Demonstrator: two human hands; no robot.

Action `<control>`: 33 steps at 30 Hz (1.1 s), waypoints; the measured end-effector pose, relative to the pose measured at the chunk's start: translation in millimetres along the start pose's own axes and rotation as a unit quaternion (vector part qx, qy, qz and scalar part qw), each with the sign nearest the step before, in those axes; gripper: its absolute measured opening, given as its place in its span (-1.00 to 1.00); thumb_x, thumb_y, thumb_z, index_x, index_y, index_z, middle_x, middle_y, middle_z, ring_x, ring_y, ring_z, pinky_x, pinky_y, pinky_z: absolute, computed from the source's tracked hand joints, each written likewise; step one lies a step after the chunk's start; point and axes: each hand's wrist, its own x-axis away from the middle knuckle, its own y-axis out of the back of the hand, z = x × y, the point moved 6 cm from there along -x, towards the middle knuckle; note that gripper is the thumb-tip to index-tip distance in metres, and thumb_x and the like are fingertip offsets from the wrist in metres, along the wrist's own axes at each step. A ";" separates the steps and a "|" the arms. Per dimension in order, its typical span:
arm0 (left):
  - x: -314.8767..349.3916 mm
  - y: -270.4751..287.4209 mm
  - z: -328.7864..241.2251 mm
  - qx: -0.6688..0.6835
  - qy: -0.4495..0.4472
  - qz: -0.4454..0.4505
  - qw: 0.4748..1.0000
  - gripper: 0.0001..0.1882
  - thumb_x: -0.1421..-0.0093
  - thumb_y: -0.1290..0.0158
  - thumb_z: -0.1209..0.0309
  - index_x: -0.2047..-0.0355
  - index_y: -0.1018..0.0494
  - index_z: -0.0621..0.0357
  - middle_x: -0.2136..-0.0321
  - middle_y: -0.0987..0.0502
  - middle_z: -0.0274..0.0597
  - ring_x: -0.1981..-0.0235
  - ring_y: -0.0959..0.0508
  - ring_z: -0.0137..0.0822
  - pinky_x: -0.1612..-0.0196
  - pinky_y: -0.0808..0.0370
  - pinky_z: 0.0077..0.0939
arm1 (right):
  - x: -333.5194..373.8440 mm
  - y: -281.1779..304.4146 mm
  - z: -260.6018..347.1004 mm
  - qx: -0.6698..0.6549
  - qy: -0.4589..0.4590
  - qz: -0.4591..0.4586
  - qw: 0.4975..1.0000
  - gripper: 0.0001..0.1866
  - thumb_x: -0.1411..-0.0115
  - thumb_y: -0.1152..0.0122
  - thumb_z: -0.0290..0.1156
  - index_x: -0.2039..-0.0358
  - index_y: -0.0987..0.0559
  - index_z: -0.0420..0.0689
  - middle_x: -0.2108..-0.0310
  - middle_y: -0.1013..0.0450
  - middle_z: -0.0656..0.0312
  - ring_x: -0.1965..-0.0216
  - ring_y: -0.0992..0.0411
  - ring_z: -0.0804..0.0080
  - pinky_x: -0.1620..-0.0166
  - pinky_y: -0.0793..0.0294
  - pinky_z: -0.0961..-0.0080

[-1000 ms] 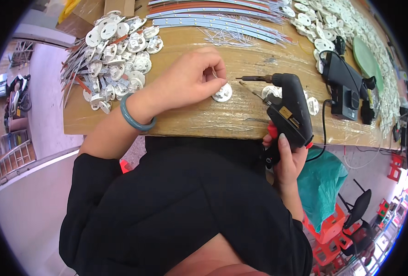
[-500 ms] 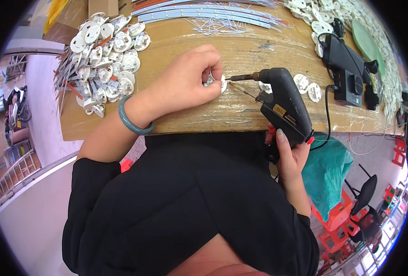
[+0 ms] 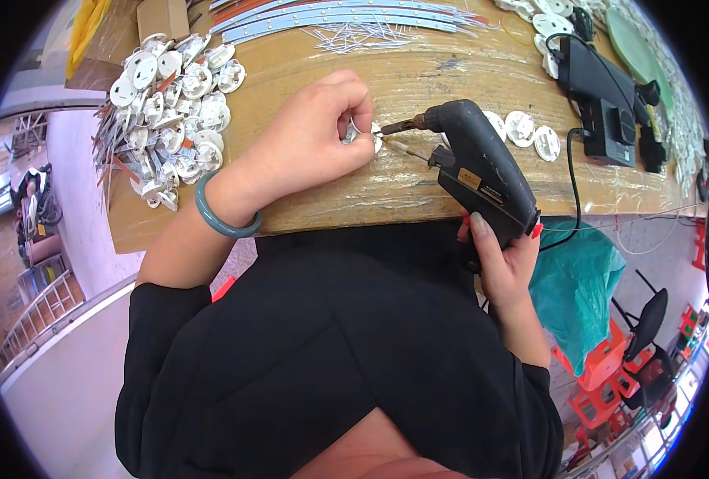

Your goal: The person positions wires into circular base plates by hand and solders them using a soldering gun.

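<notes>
Head view: my L hand (image 3: pixel 318 124) pinched narrow, hold unclear, can't tell; R hand (image 3: pixel 505 259) gripped gun (image 3: pixel 486 164); disc (image 3: pixel 378 145) on table (image 3: pixel 418 184), beside L fingertips. Poss. risk: tip (image 3: pixel 398 127) so close, slip could've burnt me.

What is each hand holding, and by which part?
Right hand: soldering gun, by its handle. Left hand: at the white disc; what it pinches, if anything, is hidden.

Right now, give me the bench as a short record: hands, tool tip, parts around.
Left hand: at a white disc, fingers partly covering it; grip unclear
Right hand: holds black soldering gun by its handle
Gun tip: at the disc; contact unclear
Left side: pile of white discs
Far side: pale-blue strips
Right side: loose discs, black box
</notes>
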 end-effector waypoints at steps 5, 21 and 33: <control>-0.2 -0.7 -1.0 0.003 0.007 0.004 1.000 -0.89 -0.04 -0.06 0.59 0.52 -0.32 0.21 0.39 -0.34 -0.35 0.48 -0.30 -0.58 0.44 -0.31 -0.69 | 0.4 0.4 -0.6 0.012 0.001 0.015 1.000 -0.57 -0.17 -0.18 -0.65 -0.05 -0.33 -0.31 0.30 -0.44 0.22 0.36 -0.39 0.61 0.25 -0.39 0.65; -0.8 -1.0 -0.9 0.000 0.008 0.004 1.000 -0.87 -0.05 -0.08 0.58 0.52 -0.32 0.21 0.38 -0.34 -0.35 0.48 -0.30 -0.60 0.45 -0.30 -0.70 | -0.2 2.0 -1.5 -0.044 -0.022 -0.003 0.999 -0.62 -0.21 -0.16 -0.61 -0.04 -0.37 -0.32 0.27 -0.46 0.19 0.35 -0.43 0.57 0.25 -0.43 0.62; -0.7 0.9 -0.8 -0.006 0.016 0.012 1.000 -0.87 -0.06 -0.11 0.56 0.50 -0.35 0.21 0.36 -0.37 -0.36 0.47 -0.34 -0.60 0.43 -0.33 -0.71 | -2.2 4.4 -1.6 -0.107 -0.049 -0.017 0.993 -0.69 -0.25 -0.14 -0.57 0.00 -0.41 -0.32 0.26 -0.53 0.15 0.40 -0.46 0.56 0.32 -0.50 0.61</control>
